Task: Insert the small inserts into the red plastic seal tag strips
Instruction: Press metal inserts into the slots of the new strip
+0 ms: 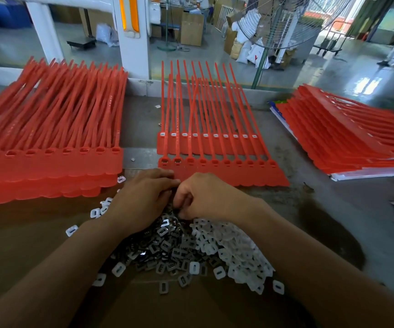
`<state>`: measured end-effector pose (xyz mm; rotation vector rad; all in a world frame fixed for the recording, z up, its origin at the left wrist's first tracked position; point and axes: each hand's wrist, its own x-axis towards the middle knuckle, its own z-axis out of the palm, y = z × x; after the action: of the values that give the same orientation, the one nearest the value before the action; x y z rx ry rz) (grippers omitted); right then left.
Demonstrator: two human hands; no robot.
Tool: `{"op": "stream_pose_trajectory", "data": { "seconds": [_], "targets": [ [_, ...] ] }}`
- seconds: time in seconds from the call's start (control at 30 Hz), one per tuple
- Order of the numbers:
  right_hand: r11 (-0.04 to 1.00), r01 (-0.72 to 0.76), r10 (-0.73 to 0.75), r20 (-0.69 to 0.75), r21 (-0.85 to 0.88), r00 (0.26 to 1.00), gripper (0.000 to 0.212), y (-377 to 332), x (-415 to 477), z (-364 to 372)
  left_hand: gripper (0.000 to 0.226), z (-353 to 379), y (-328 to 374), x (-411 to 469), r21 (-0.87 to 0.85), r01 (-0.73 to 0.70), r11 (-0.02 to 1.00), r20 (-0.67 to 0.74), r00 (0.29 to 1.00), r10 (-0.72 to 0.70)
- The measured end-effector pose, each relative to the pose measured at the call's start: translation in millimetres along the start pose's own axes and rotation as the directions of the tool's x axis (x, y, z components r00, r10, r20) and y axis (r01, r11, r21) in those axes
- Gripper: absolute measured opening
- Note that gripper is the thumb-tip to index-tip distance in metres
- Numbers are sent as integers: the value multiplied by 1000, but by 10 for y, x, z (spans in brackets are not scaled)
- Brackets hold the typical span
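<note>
Fingers (187, 202) amid inserts (174, 247), beside strips (224, 170)

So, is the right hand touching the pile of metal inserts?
Touching. The head view shows curled fingers of the right hand resting in the top of the pile of metal inserts, no gap.
</note>
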<state>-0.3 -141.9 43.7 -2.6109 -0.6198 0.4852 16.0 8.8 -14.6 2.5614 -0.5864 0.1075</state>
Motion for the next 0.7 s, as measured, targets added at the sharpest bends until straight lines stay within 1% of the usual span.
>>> {"op": "stream_pose_trajectory", "data": {
  "seconds": [0.1, 0.27, 0.33, 0.47, 0.57, 0.7],
  "targets": [
    [1000, -6, 6, 2, -26, 1000, 20, -10, 5, 26, 30, 4, -2, 5, -15, 0, 1000, -14, 1000, 0],
    [1000, -1, 1, -13, -5, 1000, 11, -12, -9, 26, 30, 7, -8, 5, -10, -9, 1000, -18, 1000, 9],
    [1000, -5, 5, -9, 27, 1000, 8, -3, -23, 10, 30, 5, -11, 3, -2, -12, 1000, -15, 1000, 12],
    [994, -5, 8, -27, 108, 1000, 10, 21, -50, -20, 29, 2, -14, 6, 2, -21, 1000, -15, 1000, 21],
    [992, -5, 7, -22, 123, 1000, 13, 16, -66, -34, 30, 1, -14, 2, 17, -22, 1000, -18, 1000, 22],
    [984, -21, 34, -69, 174, 997, 10, 59, -47, -68, 32, -9, -11, -1, 36, -21, 999, -6, 1000, 21]
  ]
}}
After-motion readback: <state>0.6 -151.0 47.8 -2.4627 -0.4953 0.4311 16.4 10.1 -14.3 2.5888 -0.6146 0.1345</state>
